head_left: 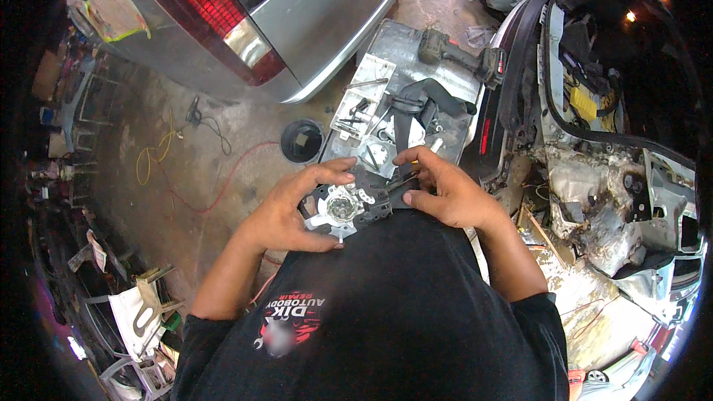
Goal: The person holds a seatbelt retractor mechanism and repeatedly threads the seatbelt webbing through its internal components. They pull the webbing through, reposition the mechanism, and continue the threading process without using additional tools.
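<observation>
In front of my dark shirt, my left hand grips a mechanical part between thumb and fingers. The part has a round, pale greasy centre and a black ribbed housing on its right side. My right hand is curled close to that housing, thumb and fingertips around a thin dark piece whose kind I cannot make out. Just beyond my hands, a black strap lies on a silver work surface. A white tray with small dark pieces is to its left.
A dark cordless power tool lies at the far right of the work surface. A silver car's rear corner stands ahead left. A stripped car body is at right. A black bucket and a red hose are on the floor.
</observation>
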`<state>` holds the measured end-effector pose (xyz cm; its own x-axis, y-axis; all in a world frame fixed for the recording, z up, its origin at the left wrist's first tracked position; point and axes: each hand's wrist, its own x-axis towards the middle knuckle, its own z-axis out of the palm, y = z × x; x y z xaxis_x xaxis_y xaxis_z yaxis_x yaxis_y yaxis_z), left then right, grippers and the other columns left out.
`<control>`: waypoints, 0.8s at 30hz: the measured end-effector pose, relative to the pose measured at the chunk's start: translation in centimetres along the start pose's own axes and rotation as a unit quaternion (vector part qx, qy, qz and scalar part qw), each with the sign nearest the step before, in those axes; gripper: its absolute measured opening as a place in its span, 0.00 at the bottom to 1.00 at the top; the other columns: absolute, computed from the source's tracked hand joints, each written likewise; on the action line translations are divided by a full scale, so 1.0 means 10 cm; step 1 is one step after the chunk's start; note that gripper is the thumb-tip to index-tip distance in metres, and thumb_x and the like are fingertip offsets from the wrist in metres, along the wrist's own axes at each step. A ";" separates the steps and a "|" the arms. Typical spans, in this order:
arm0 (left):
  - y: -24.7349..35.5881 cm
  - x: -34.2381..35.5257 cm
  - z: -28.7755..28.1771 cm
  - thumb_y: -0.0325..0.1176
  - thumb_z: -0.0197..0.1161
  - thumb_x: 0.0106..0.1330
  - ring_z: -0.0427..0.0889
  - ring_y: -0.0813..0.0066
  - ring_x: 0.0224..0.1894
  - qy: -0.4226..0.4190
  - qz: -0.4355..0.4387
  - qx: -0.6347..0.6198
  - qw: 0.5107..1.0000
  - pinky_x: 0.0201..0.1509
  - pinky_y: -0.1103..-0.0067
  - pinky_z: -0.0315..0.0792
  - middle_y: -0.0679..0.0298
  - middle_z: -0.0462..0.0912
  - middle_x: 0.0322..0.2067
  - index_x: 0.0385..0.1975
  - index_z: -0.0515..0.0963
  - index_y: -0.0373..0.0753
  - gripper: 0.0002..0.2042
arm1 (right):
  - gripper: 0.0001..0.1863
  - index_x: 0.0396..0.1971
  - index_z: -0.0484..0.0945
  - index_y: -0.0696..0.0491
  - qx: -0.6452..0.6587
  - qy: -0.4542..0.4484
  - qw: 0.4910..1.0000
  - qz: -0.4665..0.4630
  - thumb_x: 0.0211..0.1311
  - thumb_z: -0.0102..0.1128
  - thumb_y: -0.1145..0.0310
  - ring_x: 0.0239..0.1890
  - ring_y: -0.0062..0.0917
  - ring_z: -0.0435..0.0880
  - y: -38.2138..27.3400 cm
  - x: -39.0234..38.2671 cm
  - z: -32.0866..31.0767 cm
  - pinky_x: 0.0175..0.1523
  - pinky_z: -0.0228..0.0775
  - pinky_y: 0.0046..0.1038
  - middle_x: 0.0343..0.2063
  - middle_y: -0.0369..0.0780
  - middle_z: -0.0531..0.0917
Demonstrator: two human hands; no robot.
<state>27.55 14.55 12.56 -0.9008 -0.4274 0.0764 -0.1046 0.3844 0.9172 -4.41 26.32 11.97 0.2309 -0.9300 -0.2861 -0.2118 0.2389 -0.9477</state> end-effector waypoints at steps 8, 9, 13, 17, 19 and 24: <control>0.00 -0.01 0.01 0.32 0.91 0.45 0.73 0.48 0.80 0.000 0.001 -0.004 1.000 0.82 0.58 0.66 0.42 0.73 0.79 0.71 0.74 0.41 0.48 | 0.32 0.67 0.74 0.50 -0.139 0.074 0.985 -0.067 0.66 0.78 0.64 0.55 0.46 0.90 -0.01 -0.03 0.04 0.62 0.80 0.42 0.55 0.47 0.86; 0.00 -0.02 0.01 0.32 0.91 0.45 0.73 0.48 0.80 0.000 0.002 -0.003 1.000 0.82 0.58 0.66 0.42 0.72 0.79 0.72 0.74 0.41 0.48 | 0.31 0.65 0.76 0.50 -0.173 0.120 0.973 -0.090 0.65 0.79 0.63 0.55 0.48 0.90 -0.07 -0.07 0.09 0.61 0.81 0.42 0.55 0.47 0.85; 0.03 -0.03 0.02 0.33 0.91 0.45 0.71 0.48 0.81 0.000 -0.012 0.015 1.000 0.84 0.57 0.64 0.42 0.72 0.79 0.74 0.73 0.40 0.50 | 0.26 0.56 0.83 0.49 -0.272 0.188 0.919 -0.213 0.60 0.83 0.60 0.48 0.47 0.90 -0.25 -0.12 0.19 0.52 0.85 0.44 0.53 0.43 0.83; 0.04 0.00 0.03 0.33 0.91 0.45 0.72 0.49 0.81 0.004 -0.011 0.002 1.000 0.84 0.59 0.64 0.44 0.73 0.79 0.74 0.74 0.40 0.50 | 0.19 0.51 0.85 0.49 -0.293 0.141 0.910 -0.257 0.64 0.80 0.61 0.38 0.42 0.91 -0.34 -0.08 0.36 0.41 0.85 0.44 0.46 0.41 0.82; 0.05 0.02 0.06 0.33 0.90 0.44 0.75 0.51 0.80 0.021 -0.006 -0.014 1.000 0.82 0.62 0.68 0.48 0.76 0.78 0.73 0.78 0.42 0.48 | 0.15 0.46 0.84 0.51 -0.308 0.141 0.908 -0.247 0.64 0.78 0.64 0.38 0.41 0.91 -0.36 -0.06 0.40 0.39 0.84 0.44 0.44 0.42 0.83; 0.03 -0.01 0.05 0.33 0.91 0.44 0.71 0.49 0.82 0.005 -0.009 -0.001 1.000 0.84 0.59 0.64 0.43 0.73 0.78 0.73 0.75 0.40 0.49 | 0.12 0.37 0.81 0.52 -0.302 0.147 0.915 -0.223 0.61 0.77 0.68 0.34 0.42 0.90 -0.40 -0.03 0.47 0.38 0.84 0.44 0.38 0.43 0.84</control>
<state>27.43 15.10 12.60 -0.8944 -0.4429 0.0631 -0.1203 0.3741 0.9195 0.82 26.94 15.17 0.1756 -0.9536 0.2447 -0.6658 -0.2981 -0.6840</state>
